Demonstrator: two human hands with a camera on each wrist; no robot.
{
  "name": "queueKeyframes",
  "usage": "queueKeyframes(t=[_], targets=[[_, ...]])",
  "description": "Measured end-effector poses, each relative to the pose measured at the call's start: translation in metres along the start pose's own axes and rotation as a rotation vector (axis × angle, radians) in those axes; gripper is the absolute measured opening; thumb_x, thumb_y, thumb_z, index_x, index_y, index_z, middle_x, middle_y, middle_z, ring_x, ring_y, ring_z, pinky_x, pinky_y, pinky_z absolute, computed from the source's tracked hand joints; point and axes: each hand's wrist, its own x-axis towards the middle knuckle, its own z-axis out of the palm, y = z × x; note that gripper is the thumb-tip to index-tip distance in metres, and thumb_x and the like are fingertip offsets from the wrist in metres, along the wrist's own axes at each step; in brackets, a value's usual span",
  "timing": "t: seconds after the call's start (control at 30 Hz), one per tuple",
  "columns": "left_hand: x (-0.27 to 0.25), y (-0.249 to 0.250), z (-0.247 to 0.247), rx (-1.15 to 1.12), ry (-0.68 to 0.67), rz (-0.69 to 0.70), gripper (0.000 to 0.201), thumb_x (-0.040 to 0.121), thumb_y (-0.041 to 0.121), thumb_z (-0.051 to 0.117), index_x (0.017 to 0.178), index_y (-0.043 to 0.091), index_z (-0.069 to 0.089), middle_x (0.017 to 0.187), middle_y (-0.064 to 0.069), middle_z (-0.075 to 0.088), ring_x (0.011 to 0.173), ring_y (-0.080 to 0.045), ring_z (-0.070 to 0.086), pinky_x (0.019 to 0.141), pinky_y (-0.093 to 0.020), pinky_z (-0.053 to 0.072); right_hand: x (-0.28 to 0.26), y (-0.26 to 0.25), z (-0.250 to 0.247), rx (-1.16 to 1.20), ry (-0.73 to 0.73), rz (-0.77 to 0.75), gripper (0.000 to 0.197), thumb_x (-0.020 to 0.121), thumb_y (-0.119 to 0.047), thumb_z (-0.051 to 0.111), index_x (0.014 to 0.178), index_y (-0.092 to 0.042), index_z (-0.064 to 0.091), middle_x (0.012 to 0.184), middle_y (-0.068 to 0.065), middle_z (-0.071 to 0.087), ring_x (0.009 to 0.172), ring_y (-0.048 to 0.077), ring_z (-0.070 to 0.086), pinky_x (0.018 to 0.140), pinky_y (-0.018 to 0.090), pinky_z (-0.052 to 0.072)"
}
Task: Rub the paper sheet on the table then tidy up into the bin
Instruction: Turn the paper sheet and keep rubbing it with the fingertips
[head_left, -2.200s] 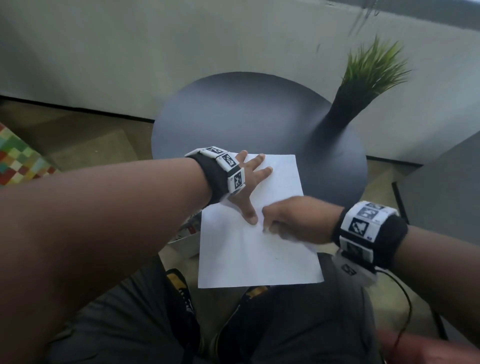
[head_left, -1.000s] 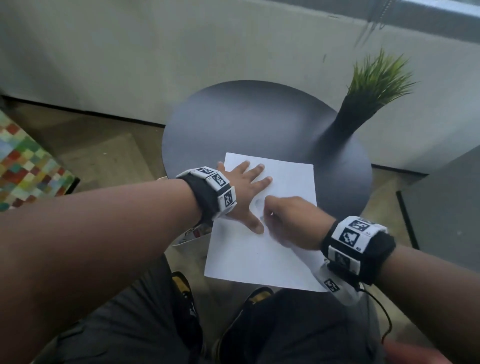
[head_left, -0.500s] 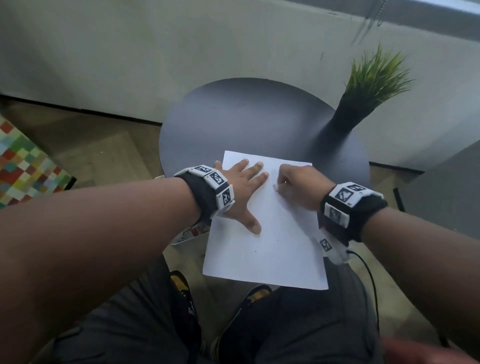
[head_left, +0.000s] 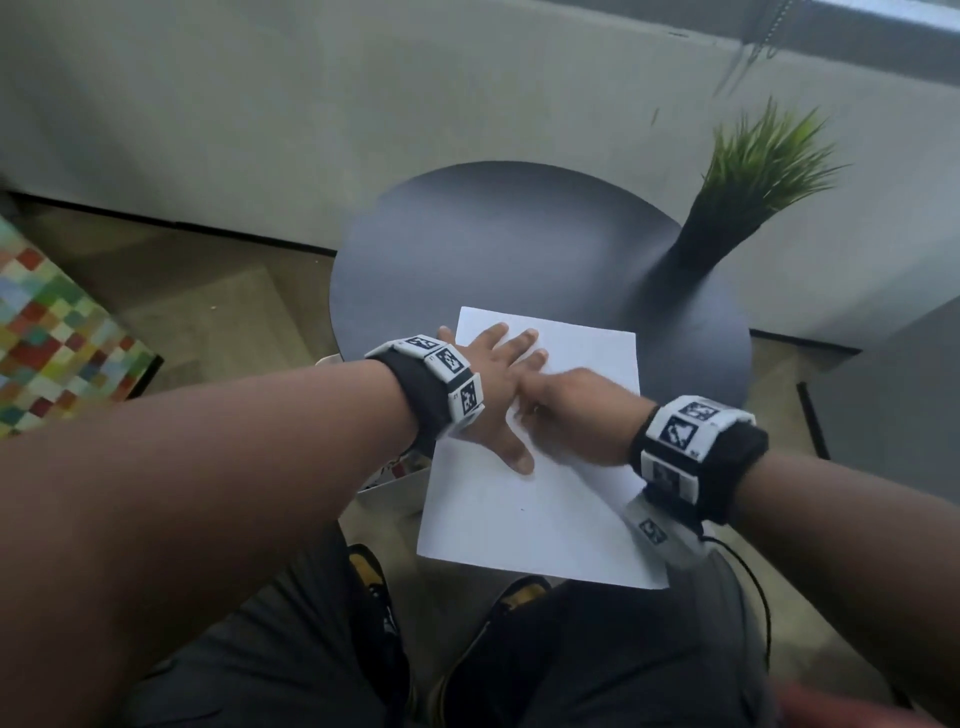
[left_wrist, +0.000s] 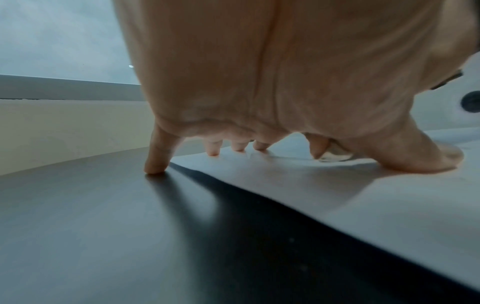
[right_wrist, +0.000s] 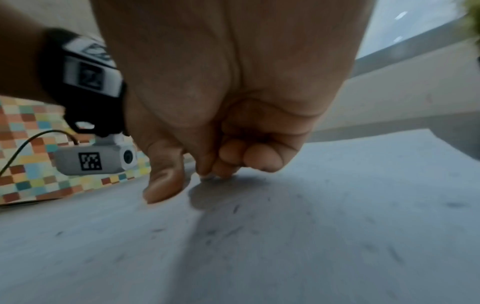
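Note:
A white paper sheet (head_left: 545, 519) lies on the round dark table (head_left: 493, 249), its near part hanging past the table's edge. My left hand (head_left: 493, 384) presses flat on the sheet's upper left, fingers spread, the little finger on the table (left_wrist: 103, 226). My right hand (head_left: 576, 415) sits curled just right of it, between the left index finger and thumb. Its fingertips pinch a small whitish rubber (left_wrist: 335, 153) against the paper (left_wrist: 337, 195). In the right wrist view the right hand (right_wrist: 233, 102) is curled, and dark crumbs are scattered over the sheet (right_wrist: 311, 226).
A black vase with green grass (head_left: 737, 208) stands at the table's right rim, close to the sheet's far corner. A white container (head_left: 395, 488) sits on the floor below the table's left edge. A checkered block (head_left: 47, 338) is far left, grey furniture (head_left: 909, 389) at the right.
My right hand has rubbed back and forth over the sheet; from its far right it has come back left and nearer, against the left hand. The left hand stays pressed in place.

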Motion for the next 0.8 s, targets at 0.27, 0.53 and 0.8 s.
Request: queueKeyframes(t=[0.27, 0.53, 0.8], targets=[[0.004, 0.000, 0.002, 0.007, 0.013, -0.016, 0.142, 0.054, 0.096, 0.061, 0.161, 0.032, -0.007, 0.169, 0.009, -0.015, 0.156, -0.024, -0.012, 0.112, -0.075, 0.015, 0.017, 0.034, -0.014, 0.013, 0.193, 0.226, 0.011, 0.091, -0.030, 0.049, 0.090, -0.021, 0.055, 0.092, 0.006, 0.066, 0.085, 0.029, 0.058, 0.073, 0.034, 0.049], [0.005, 0.002, 0.000, 0.027, -0.009, -0.027, 0.143, 0.054, 0.097, 0.058, 0.161, 0.031, -0.010, 0.169, 0.009, -0.018, 0.155, -0.023, -0.014, 0.111, -0.076, 0.016, -0.003, 0.050, -0.020, 0.033, 0.181, 0.201, 0.008, 0.090, -0.027, 0.056, 0.091, -0.021, 0.062, 0.086, -0.001, 0.066, 0.080, 0.023, 0.059, 0.071, 0.029, 0.049], [0.006, 0.003, 0.000, 0.039, 0.001, -0.026, 0.143, 0.053, 0.099, 0.056, 0.160, 0.031, -0.009, 0.169, 0.009, -0.018, 0.156, -0.024, -0.013, 0.110, -0.074, 0.017, -0.021, 0.034, -0.013, 0.078, 0.020, 0.118, 0.009, 0.089, -0.028, 0.057, 0.096, -0.026, 0.062, 0.084, -0.005, 0.066, 0.079, 0.019, 0.060, 0.072, 0.027, 0.049]])
